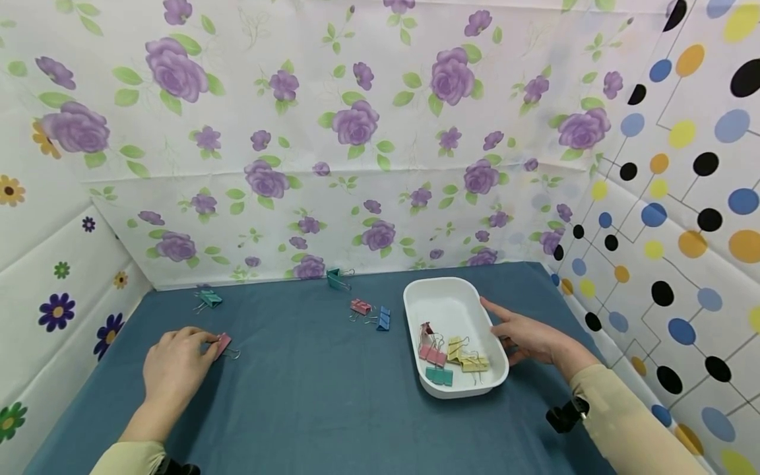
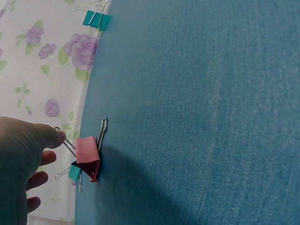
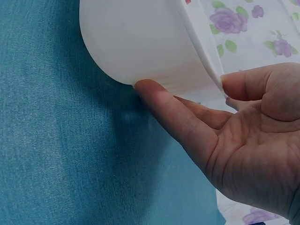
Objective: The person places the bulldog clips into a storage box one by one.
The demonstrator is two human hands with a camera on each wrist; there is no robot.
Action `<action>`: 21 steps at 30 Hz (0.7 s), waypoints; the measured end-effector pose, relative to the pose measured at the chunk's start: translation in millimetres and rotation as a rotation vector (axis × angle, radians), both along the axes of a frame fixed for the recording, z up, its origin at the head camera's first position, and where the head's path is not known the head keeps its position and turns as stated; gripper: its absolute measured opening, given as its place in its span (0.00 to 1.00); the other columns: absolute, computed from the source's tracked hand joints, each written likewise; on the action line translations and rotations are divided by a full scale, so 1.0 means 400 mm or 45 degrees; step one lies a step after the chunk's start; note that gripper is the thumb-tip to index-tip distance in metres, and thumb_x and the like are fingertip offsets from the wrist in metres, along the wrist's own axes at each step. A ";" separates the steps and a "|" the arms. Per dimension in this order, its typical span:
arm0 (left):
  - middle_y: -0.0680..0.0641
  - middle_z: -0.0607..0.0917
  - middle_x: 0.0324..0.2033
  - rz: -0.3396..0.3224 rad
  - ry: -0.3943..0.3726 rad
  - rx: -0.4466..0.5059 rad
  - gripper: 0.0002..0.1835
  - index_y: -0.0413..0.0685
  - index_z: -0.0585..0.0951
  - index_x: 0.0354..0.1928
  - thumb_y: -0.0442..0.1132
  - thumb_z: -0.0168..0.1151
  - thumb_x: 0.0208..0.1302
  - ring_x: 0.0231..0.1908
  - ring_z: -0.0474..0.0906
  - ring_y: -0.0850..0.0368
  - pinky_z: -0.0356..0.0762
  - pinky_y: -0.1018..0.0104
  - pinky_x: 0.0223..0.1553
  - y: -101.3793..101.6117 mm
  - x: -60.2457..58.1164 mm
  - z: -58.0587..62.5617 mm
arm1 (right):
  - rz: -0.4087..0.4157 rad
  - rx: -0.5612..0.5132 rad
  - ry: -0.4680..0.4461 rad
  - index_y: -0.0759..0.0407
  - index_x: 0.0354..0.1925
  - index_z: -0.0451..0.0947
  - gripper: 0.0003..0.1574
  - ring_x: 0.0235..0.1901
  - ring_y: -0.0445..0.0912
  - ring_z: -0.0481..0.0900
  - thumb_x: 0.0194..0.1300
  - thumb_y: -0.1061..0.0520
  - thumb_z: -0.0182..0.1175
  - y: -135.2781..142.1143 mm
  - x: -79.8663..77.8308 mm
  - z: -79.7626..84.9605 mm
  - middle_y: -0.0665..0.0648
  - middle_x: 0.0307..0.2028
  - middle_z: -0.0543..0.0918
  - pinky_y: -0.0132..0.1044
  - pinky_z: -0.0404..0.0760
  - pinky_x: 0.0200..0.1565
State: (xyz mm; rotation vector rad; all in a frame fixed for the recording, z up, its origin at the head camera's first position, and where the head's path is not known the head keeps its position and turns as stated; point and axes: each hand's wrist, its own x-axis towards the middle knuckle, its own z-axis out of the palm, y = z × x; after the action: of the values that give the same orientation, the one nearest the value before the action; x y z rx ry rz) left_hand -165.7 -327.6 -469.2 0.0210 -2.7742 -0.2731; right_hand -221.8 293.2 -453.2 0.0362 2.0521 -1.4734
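Observation:
My left hand (image 1: 178,363) pinches a wire handle of a pink binder clip (image 1: 222,344) at the left of the table. In the left wrist view the clip (image 2: 87,152) sits at the thumb tip, its other handle pointing away from the hand. My right hand (image 1: 528,336) holds the right side of a white tray (image 1: 439,290). The right wrist view has the thumb at the tray's rim and a fingertip (image 3: 150,89) at its lower edge. Pink, yellow (image 1: 474,363) and teal (image 1: 439,376) binder clips lie in the tray's near half.
On the blue cloth lie a pink clip (image 1: 360,306) and a blue clip (image 1: 383,318), left of the tray. One teal clip (image 1: 337,280) stands by the back wall, another (image 1: 210,299) lies beyond my left hand. Patterned sheets (image 1: 356,198) border the table behind and on both sides.

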 end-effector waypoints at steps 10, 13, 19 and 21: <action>0.35 0.85 0.46 -0.037 0.070 -0.018 0.07 0.44 0.90 0.37 0.39 0.74 0.61 0.51 0.74 0.28 0.69 0.29 0.48 -0.005 0.000 -0.008 | -0.013 0.015 -0.004 0.30 0.82 0.36 0.47 0.51 0.60 0.82 0.81 0.55 0.49 0.001 -0.004 -0.003 0.69 0.70 0.63 0.55 0.86 0.41; 0.36 0.85 0.45 -0.045 0.099 -0.036 0.06 0.44 0.90 0.36 0.38 0.76 0.59 0.50 0.75 0.28 0.69 0.29 0.48 -0.005 0.000 -0.010 | -0.019 0.014 -0.004 0.30 0.82 0.36 0.46 0.51 0.59 0.82 0.81 0.54 0.48 0.002 -0.005 -0.005 0.69 0.70 0.63 0.55 0.86 0.41; 0.36 0.85 0.43 -0.034 0.116 -0.084 0.06 0.43 0.89 0.35 0.36 0.77 0.56 0.50 0.75 0.29 0.69 0.29 0.50 -0.002 -0.002 -0.008 | -0.023 0.003 -0.013 0.30 0.82 0.36 0.46 0.52 0.59 0.82 0.81 0.55 0.48 0.004 -0.009 -0.008 0.69 0.74 0.58 0.56 0.86 0.42; 0.36 0.84 0.43 -0.027 0.109 -0.089 0.06 0.43 0.89 0.36 0.36 0.77 0.57 0.50 0.75 0.29 0.69 0.29 0.51 -0.001 -0.002 -0.006 | -0.022 0.002 -0.015 0.30 0.82 0.36 0.46 0.52 0.59 0.82 0.81 0.55 0.48 0.005 -0.010 -0.009 0.69 0.75 0.57 0.56 0.86 0.42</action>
State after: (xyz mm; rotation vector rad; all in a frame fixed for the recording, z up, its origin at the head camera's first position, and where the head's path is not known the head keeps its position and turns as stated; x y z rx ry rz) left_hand -166.5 -328.1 -471.5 -0.0363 -2.6980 -0.1775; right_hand -225.7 295.3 -457.0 0.0635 2.0481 -1.4790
